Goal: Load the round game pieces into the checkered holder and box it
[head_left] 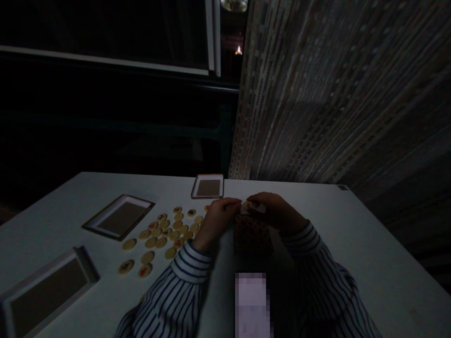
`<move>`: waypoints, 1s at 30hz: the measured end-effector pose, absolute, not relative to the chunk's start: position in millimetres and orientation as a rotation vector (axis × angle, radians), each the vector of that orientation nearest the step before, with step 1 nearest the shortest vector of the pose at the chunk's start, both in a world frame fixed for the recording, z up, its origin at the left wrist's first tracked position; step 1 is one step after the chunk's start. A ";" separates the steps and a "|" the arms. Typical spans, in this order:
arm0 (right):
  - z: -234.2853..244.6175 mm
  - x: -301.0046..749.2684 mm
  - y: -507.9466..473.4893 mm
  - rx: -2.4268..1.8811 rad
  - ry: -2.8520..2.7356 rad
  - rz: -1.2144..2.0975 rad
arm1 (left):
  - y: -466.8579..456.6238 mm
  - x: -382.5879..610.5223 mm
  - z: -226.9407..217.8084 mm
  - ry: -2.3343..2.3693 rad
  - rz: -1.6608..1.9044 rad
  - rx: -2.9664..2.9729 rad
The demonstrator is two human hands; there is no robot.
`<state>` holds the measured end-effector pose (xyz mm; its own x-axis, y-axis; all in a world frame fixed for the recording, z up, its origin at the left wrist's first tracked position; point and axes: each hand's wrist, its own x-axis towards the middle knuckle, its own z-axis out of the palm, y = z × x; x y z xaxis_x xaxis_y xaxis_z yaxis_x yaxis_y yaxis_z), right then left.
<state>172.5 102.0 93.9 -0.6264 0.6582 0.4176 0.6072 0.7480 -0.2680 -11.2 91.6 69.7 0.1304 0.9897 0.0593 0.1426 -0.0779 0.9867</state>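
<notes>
One pale, round disc (248, 205) has a marked face.

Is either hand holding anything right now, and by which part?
The right hand appears to hold a round marked piece by its edge. The left hand is close by; whether it grips anything cannot be told.

Overall exposure: dim, background near black
White table (355, 239): dull grey, the broadest pale surface
Left hand (218, 219): faintly lit
Right hand (276, 210): in deeper shade
Area between sleeves (176, 291): dark shadow
Small background light (238, 50): bright point, upper centre
String curtain (299, 94): faint glints; strands fan out, softening toward right edge
Xiangqi pieces (171, 253): soft markings
Pixelated block (252, 305): coarse mosaic, bottom centre
</notes>
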 end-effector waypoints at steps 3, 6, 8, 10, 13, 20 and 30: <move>93.3 177.4 102.8 -1.023 -2.459 0.169 | 93.7 -16.4 66.1 1.258 1.068 1.594; 92.4 181.6 103.6 -1.121 -2.511 0.225 | 94.2 -21.5 65.5 1.329 1.008 1.745; 91.0 183.7 104.4 -1.177 -2.547 0.251 | 93.6 -23.5 66.8 1.387 0.958 1.834; 89.7 185.1 105.2 -1.232 -2.592 0.271 | 92.5 -24.2 68.6 1.436 0.895 1.913; 89.3 185.7 105.5 -1.341 -2.670 0.290 | 90.7 -23.5 70.0 1.493 0.774 2.007; 88.1 183.5 103.9 -1.571 -2.779 0.271 | 89.4 -22.0 64.5 1.531 0.620 2.127; 82.0 174.4 103.7 -1.729 -2.862 0.154 | 90.1 -25.2 56.5 1.592 0.521 2.160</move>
